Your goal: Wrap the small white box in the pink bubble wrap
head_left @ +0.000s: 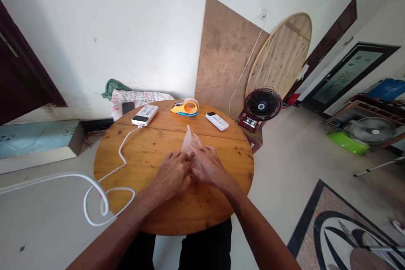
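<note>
Protruding above the centre of one round wooden table (139, 147): translucent plastic wrap (189, 140), whitish, crumpled, peaked at its far end, near part covered by the hands. Right hand (207, 164): grasping the wrap. Left hand (174, 171): fingers curled, close against it; cannot tell what they grip. Container: one printed woven sack (150, 96), far left beyond the table, contents hidden. Also on table: one white power bank (145, 114), far left, white cable (121, 152) plugged in, looping at left; second white power bank (217, 121), far right; orange-and-blue tape dispenser (184, 109) between the two.
</note>
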Demonstrator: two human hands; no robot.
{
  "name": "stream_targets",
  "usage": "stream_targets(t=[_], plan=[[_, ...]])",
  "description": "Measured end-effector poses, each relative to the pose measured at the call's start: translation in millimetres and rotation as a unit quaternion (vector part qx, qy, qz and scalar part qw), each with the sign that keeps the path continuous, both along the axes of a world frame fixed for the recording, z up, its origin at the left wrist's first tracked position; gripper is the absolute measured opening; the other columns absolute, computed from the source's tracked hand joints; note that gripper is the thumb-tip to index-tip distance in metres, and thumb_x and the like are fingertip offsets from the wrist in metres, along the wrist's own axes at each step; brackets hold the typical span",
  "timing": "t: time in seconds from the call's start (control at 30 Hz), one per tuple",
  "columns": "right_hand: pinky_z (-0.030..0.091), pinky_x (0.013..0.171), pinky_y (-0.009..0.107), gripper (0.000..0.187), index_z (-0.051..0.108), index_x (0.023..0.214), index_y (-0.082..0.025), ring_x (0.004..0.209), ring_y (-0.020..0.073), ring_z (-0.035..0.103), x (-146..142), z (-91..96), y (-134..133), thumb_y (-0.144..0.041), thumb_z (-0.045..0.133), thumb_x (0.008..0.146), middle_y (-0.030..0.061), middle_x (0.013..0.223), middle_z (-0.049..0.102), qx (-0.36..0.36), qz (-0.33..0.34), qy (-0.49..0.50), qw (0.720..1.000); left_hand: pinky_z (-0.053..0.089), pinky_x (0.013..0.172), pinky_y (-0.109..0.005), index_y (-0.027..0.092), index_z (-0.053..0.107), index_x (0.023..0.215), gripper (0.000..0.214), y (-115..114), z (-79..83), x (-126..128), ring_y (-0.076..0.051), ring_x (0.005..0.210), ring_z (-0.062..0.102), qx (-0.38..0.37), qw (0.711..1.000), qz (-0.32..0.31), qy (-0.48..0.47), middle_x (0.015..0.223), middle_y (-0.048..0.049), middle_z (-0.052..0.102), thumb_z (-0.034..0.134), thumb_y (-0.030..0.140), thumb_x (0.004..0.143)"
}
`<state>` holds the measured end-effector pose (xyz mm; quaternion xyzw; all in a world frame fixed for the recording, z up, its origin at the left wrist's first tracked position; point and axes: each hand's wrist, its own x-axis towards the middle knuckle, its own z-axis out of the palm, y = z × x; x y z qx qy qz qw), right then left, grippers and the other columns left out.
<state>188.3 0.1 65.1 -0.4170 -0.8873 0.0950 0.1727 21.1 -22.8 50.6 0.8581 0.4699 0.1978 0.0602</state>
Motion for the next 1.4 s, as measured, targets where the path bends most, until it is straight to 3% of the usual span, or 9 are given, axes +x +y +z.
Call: stream_targets(t=[0.1, 0.17, 0.3, 0.4, 0.53, 0.8, 1.17, 1.3, 1.4], plan=[[0.029, 0.1, 0.039, 0.059, 0.041, 0.131, -0.02, 0.114, 0.0217, 0.048, 16, 7.3, -7, -0.018, 0.061, 0.076, 0.0082, 0.122, 0.058, -0.012, -0.022, 0.02, 0.999, 0.043, 0.088, -0.039, 0.015, 0.062, 0.081, 0.018, 2, -1.5, 1, -0.025, 0.095, 0.054, 0.018, 0.999, -0.027, 0.007, 0.098, -0.0106, 0.062, 0.048, 0.01, 0.071], [0.033, 0.097, 0.039, 0.054, 0.043, 0.129, -0.021, 0.116, 0.0226, 0.048, 26, 6.1, -13, -0.018, 0.059, 0.077, 0.0092, 0.126, 0.055, -0.012, -0.083, 0.059, 0.995, 0.045, 0.089, -0.036, 0.015, 0.06, 0.078, 0.018, 2, -3.2, 1, -0.023, 0.095, 0.054, 0.026, 0.999, -0.036, 0.004, 0.098, -0.0103, 0.062, 0.045, 0.007, 0.073], [0.045, 0.084, 0.036, 0.056, 0.045, 0.129, -0.017, 0.103, 0.0231, 0.056, 42, -15.4, -21, -0.032, 0.062, 0.077, 0.0126, 0.122, 0.055, -0.095, -0.229, 0.147, 0.958, 0.046, 0.091, -0.037, 0.014, 0.059, 0.079, 0.018, 2, -5.3, 1, -0.024, 0.099, 0.054, 0.041, 0.998, -0.05, 0.002, 0.098, -0.0108, 0.063, 0.044, 0.005, 0.075], [0.048, 0.075, 0.032, 0.061, 0.045, 0.129, -0.016, 0.086, 0.0195, 0.062, 47, -36.2, -19, -0.039, 0.064, 0.075, 0.0096, 0.107, 0.062, -0.184, -0.271, 0.215, 0.92, 0.047, 0.091, -0.038, 0.013, 0.059, 0.082, 0.018, 2, -5.1, 2, -0.024, 0.099, 0.054, 0.039, 0.998, -0.051, 0.008, 0.099, -0.0118, 0.064, 0.045, 0.005, 0.075], [0.048, 0.071, 0.029, 0.055, 0.049, 0.125, -0.017, 0.082, 0.0188, 0.062, 43, -49.3, -7, -0.037, 0.064, 0.076, 0.0061, 0.092, 0.066, -0.204, -0.285, 0.254, 0.901, 0.047, 0.09, -0.039, 0.013, 0.06, 0.082, 0.019, 3, -3.7, 3, -0.025, 0.098, 0.054, 0.043, 0.997, -0.051, 0.025, 0.099, -0.0124, 0.064, 0.044, 0.004, 0.075], [0.039, 0.058, 0.024, 0.054, 0.05, 0.122, -0.013, 0.062, 0.0139, 0.054, 26, -48.8, 0, -0.026, 0.061, 0.071, -0.0012, 0.07, 0.06, -0.188, -0.302, 0.19, 0.915, 0.046, 0.095, -0.04, 0.011, 0.061, 0.086, 0.022, 3, -7.3, 2, -0.026, 0.105, 0.054, 0.047, 0.996, -0.06, 0.038, 0.109, -0.0144, 0.064, 0.045, 0.003, 0.074], [0.041, 0.068, 0.027, 0.052, 0.053, 0.119, -0.018, 0.076, 0.0182, 0.059, 3, -38.9, -1, -0.018, 0.054, 0.068, 0.0064, 0.088, 0.066, -0.119, -0.336, 0.063, 0.932, 0.046, 0.093, -0.04, 0.011, 0.063, 0.088, 0.023, 3, -8.4, -1, -0.026, 0.103, 0.054, 0.062, 0.994, -0.075, 0.041, 0.109, -0.0142, 0.064, 0.046, 0.004, 0.074], [0.045, 0.068, 0.027, 0.053, 0.052, 0.12, -0.016, 0.075, 0.017, 0.058, 2, -40.2, 6, -0.017, 0.055, 0.066, 0.0051, 0.086, 0.064, -0.124, -0.332, 0.129, 0.926, 0.047, 0.091, -0.042, 0.011, 0.063, 0.089, 0.024, 3, -6.6, -2, -0.027, 0.101, 0.054, 0.06, 0.993, -0.084, 0.049, 0.108, -0.015, 0.064, 0.045, 0.004, 0.075], [0.046, 0.054, 0.024, 0.056, 0.048, 0.124, -0.016, 0.059, 0.0138, 0.054, 1, -41.6, 8, -0.019, 0.055, 0.068, -0.0006, 0.072, 0.058, -0.188, -0.306, 0.23, 0.904, 0.047, 0.088, -0.042, 0.011, 0.063, 0.089, 0.024, 4, -6.9, -3, -0.027, 0.1, 0.054, 0.056, 0.993, -0.089, 0.051, 0.107, -0.0153, 0.064, 0.045, 0.004, 0.075]])
